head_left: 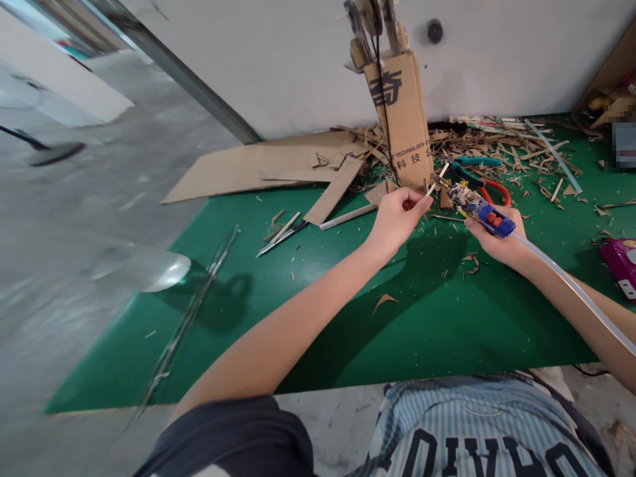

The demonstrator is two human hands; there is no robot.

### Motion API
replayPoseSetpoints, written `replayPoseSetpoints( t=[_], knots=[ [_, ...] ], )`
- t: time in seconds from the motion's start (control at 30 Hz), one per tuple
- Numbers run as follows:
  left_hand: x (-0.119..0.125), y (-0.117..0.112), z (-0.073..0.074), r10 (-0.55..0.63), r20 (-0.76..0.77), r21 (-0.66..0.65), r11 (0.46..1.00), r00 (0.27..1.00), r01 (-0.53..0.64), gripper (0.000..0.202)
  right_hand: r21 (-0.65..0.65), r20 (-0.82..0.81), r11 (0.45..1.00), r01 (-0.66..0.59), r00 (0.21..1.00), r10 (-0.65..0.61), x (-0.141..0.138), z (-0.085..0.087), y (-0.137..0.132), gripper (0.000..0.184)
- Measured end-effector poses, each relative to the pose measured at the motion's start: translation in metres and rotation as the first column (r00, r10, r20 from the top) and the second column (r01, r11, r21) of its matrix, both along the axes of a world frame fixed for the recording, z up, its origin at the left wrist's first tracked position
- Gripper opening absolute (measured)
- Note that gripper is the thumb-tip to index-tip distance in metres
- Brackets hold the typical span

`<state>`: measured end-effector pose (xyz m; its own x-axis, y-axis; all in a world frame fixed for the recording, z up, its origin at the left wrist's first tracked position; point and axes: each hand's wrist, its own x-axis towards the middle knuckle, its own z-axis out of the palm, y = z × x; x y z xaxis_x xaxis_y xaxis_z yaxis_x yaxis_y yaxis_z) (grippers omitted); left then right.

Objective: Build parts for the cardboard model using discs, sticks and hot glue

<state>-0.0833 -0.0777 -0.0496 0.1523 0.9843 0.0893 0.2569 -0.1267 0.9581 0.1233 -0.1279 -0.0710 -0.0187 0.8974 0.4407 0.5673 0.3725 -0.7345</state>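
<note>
My right hand (498, 237) is wrapped round a blue hot glue gun (484, 211) with a long clear glue stick (571, 285) running out of its back. Bits of debris cling to the gun's front. Between the closed fingertips of my left hand (401, 215) is a thin pale wooden stick (437, 179), slanting up to the right. The gun's nozzle is at or very near this stick; I cannot tell whether they touch. Just behind both hands stands a tall cardboard structure (405, 126) with a black cord hanging down its front.
Pliers with teal and red handles (491, 192) lie behind my right hand. Cardboard scraps (497, 142) are heaped along the wall. A pointed metal blade (281, 240) and cardboard strips (335, 192) lie left. A clear bottle (163, 268) is near the green table's left edge (114, 324). A magenta box (621, 265) sits right.
</note>
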Motion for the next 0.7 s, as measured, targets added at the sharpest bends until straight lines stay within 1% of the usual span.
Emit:
replayPoseSetpoints(
  t=[0.2, 0.4, 0.6, 0.63, 0.7],
  knots=[
    [-0.0006, -0.0004, -0.0025, 0.004, -0.014, 0.017, 1.0, 1.0, -0.004, 0.023, -0.007, 0.014, 1.0, -0.012, 1.0, 0.013, 0.0002, 0.0007, -0.0003, 0.05],
    [-0.0013, 0.001, -0.0062, -0.014, -0.004, -0.002, 1.0, 1.0, 0.014, 0.021, -0.028, 0.03, 1.0, -0.005, 1.0, 0.006, -0.0001, 0.0016, -0.001, 0.049],
    [0.0001, 0.0006, -0.0045, -0.02, 0.045, 0.056, 0.998, 0.999, 0.018, 0.022, 0.009, 0.019, 1.0, 0.009, 1.0, -0.009, -0.0001, 0.0006, 0.0002, 0.051],
    [0.0004, 0.0006, -0.0041, -0.013, 0.041, 0.053, 0.999, 0.999, 0.011, 0.021, 0.009, 0.018, 1.0, 0.012, 1.0, -0.012, 0.0, 0.0006, 0.0002, 0.051],
    [0.0003, 0.0008, -0.004, -0.005, -0.019, 0.094, 0.996, 1.0, 0.007, 0.019, 0.002, 0.023, 1.0, 0.013, 1.0, -0.013, 0.0001, 0.0009, 0.0, 0.051]
  ],
)
